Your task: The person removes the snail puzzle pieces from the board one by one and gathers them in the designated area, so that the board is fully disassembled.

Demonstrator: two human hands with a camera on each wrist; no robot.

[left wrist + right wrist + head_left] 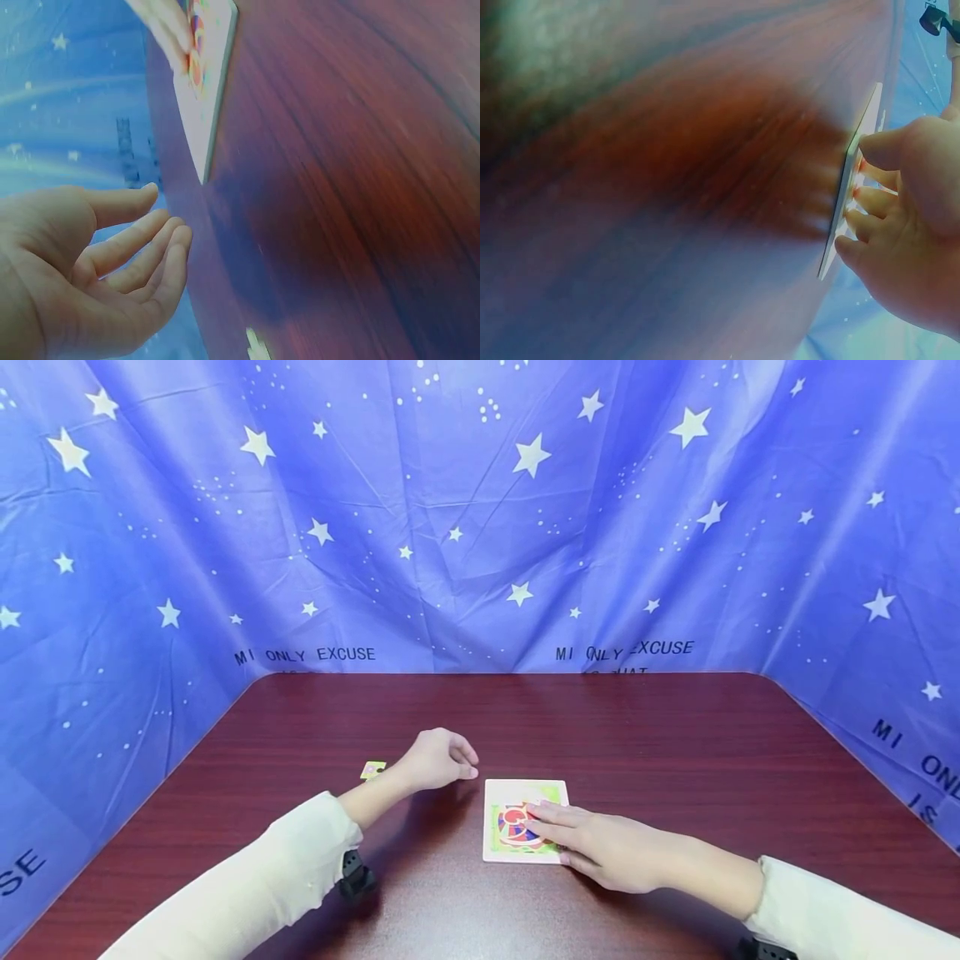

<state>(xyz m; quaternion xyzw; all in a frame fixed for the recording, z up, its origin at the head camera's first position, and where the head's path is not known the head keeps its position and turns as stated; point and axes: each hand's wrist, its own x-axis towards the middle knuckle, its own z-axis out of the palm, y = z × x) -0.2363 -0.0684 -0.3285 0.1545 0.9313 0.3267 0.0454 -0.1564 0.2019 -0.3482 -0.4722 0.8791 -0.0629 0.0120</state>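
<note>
A flat square puzzle board (491,853) with a pale border and a colourful red, blue and green picture lies on the table. My right hand (618,852) rests on its right part, the fingers extended over the picture and covering some of it. In the right wrist view the thumb of the right hand (930,217) touches the board's edge. My left hand (437,760) hovers just left of the board's far corner, fingers loosely bent and holding nothing. Partly hidden behind the left wrist lies a small yellow-green puzzle piece (372,769) with a pink mark.
The dark red-brown wooden table (645,735) has rounded far corners. A blue cloth (420,485) with white stars and printed lettering hangs around its back and sides. Dark devices are strapped at both wrists, such as the left wrist device (356,874).
</note>
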